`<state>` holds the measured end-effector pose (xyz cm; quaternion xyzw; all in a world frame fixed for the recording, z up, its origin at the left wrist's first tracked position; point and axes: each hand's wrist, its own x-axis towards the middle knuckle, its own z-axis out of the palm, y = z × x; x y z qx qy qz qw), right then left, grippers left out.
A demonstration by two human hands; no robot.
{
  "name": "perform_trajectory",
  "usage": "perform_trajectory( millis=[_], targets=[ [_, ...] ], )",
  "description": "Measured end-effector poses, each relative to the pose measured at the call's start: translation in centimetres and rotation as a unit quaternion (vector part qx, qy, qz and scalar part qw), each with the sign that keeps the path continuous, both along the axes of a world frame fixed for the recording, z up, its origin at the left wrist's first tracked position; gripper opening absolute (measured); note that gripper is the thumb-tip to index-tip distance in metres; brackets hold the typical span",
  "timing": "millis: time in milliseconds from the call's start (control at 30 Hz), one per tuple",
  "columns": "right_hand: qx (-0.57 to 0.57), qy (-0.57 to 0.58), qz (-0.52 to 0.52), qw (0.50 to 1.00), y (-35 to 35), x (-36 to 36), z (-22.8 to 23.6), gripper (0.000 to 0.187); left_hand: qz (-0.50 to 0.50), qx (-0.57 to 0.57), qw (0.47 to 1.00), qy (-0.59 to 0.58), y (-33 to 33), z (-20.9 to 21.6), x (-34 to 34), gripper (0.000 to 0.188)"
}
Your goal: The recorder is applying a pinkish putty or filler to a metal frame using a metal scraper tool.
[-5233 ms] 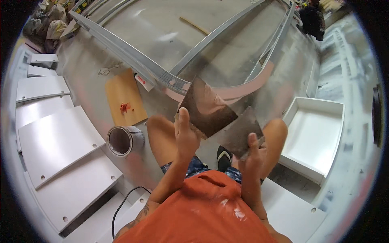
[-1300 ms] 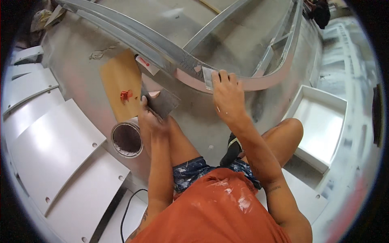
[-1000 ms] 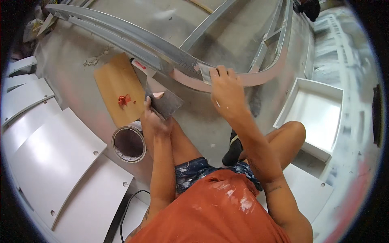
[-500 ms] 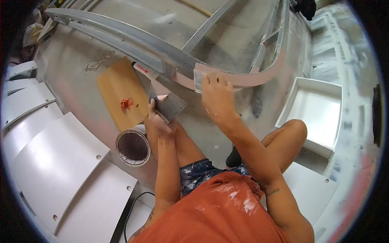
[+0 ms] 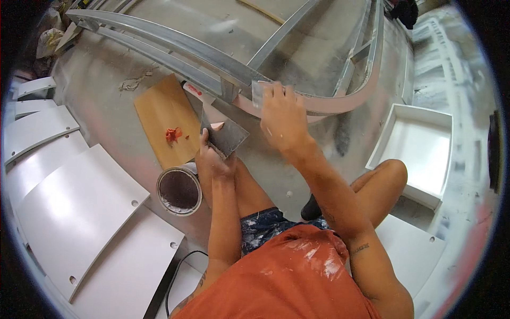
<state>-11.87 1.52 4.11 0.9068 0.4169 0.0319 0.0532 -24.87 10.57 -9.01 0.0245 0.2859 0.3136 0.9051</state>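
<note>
My left hand [image 5: 217, 164] grips a thin, dark grey mixing plate [image 5: 228, 140], which carries a small dab of pink filler [image 5: 217, 126]. Farther out, my right hand [image 5: 284, 118] is closed on a flat, pale grey filler spreader [image 5: 257, 95]. Its blade lies against the curved side of a metal frame [image 5: 175, 35], partly hidden by my fingers. Pink filler [image 5: 345, 103] coats the frame's rounded end, to the right of that hand.
Beside my left knee stands an open can [image 5: 179, 213]. Beyond it lie a tan board [image 5: 156, 109] with red-orange scraps and a white tube [image 5: 192, 89]. White curved panels [image 5: 79, 207] are stacked at left; a shallow white box [image 5: 450, 138] sits at right.
My right hand and the spreader have shifted left along the frame's curved side. The left hand still holds the plate in much the same place. The whole view has shifted slightly.
</note>
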Motion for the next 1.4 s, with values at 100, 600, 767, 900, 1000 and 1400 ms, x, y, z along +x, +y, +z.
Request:
perform_trajectory(
  millis=[100,600,767,900,1000,1400],
  targets=[
    [-0.001,-0.019,-0.012,1.0,1.3,1.1,-1.2,0.038,-0.003,-0.026,1.0,0.015,-0.2,0.3,0.4,0.03],
    [0.017,0.01,-0.015,1.0,2.9,0.5,-3.1,0.04,0.026,-0.006,0.998,-0.049,-0.3,-1.2,-0.2,0.033],
    [-0.001,0.12,0.062,0.991,-1.8,-1.0,2.2,0.04,0.016,0.012,0.999,0.047,-0.8,1.5,-1.8,0.03],
    [0.342,0.315,0.178,0.867,-7.6,-0.9,4.0,0.042,-0.096,-0.055,0.994,-0.01,-4.9,4.2,-1.8,0.033],
    [0.457,0.397,0.283,0.744,-9.1,-3.0,2.4,0.051,-0.107,-0.121,0.979,-0.124,-7.4,7.6,-1.0,0.034],
    [0.597,0.426,-0.061,0.678,-13.9,3.3,3.8,0.042,-0.081,0.061,0.995,-0.016,-8.8,7.3,-0.6,0.038]
  ],
)
